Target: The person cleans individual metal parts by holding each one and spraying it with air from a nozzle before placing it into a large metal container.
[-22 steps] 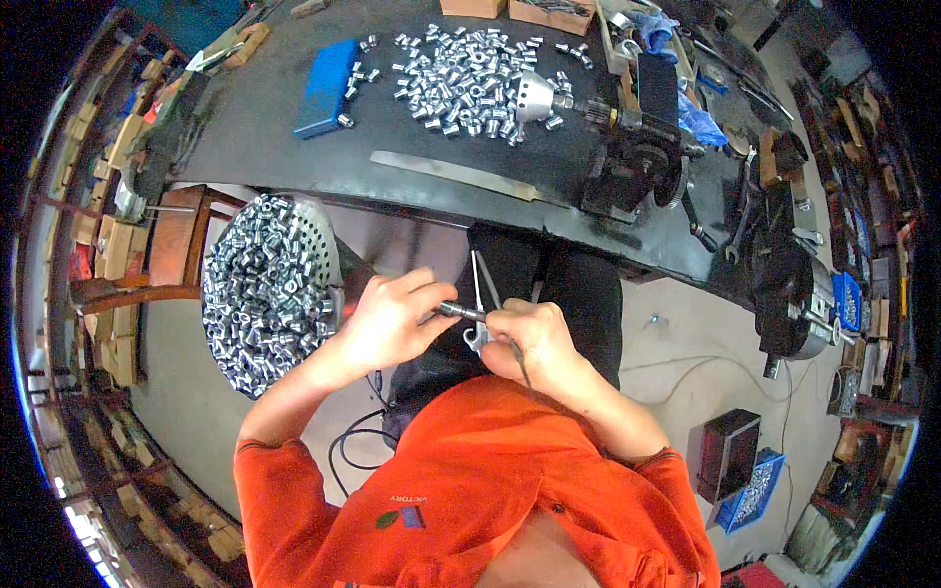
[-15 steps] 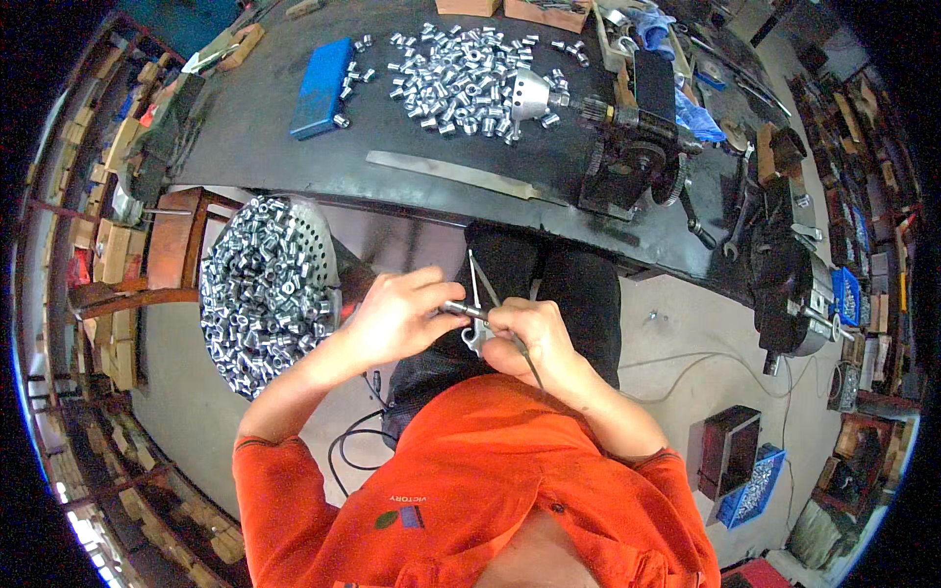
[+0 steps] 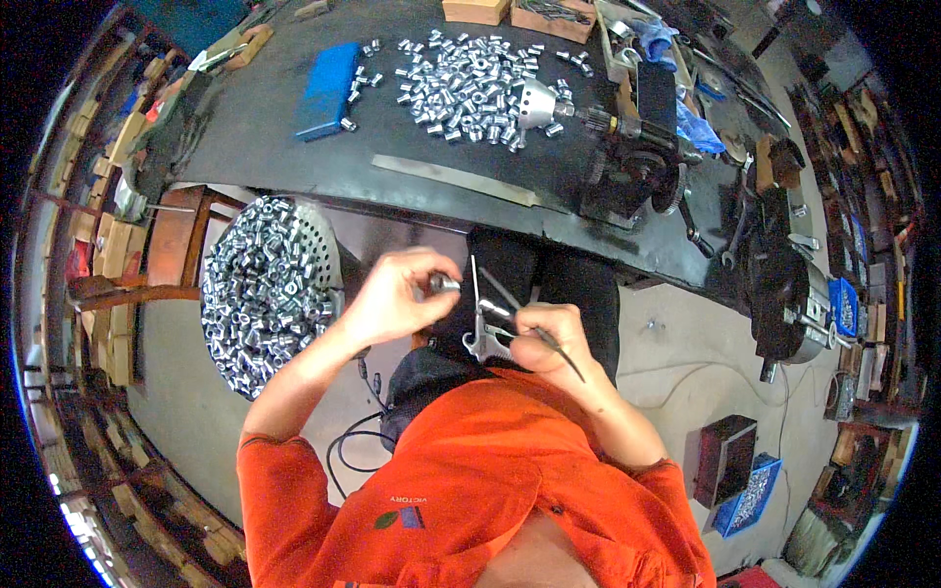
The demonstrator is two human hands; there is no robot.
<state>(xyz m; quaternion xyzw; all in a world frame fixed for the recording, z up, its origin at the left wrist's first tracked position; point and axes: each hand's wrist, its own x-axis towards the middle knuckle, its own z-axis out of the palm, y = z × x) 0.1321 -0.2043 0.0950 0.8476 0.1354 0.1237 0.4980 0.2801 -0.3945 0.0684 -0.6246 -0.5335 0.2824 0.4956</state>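
My left hand [image 3: 402, 299] is closed, with fingertips and thumb pinching a small shiny metal fitting [image 3: 443, 283] over my lap. Closed too, my right hand [image 3: 551, 336] grips a thin dark rod-like tool [image 3: 567, 359], one end pointing up and away and the other sticking out toward my forearm. Just left of that hand is a grey gun-shaped tool with a slim straight nozzle [image 3: 476, 284]; whether the hand touches it is unclear. A short silver cylinder [image 3: 495, 309] shows beside the right fingers. At my left, a perforated metal bowl [image 3: 319, 245] holds many similar fittings [image 3: 265, 304].
Ahead runs a dark workbench [image 3: 274, 162] with a heap of fittings [image 3: 470, 88], a blue box [image 3: 327, 90], a flat metal bar [image 3: 456, 178] and a cranked machine [image 3: 642, 162]. A wooden chair [image 3: 176, 245] stands left; a blue bin [image 3: 750, 500] is on the floor right.
My left hand has moved slightly up and left, away from the rod-like tool, with the fitting in its fingers. My right hand has shifted a little right and down, still gripping the tool.
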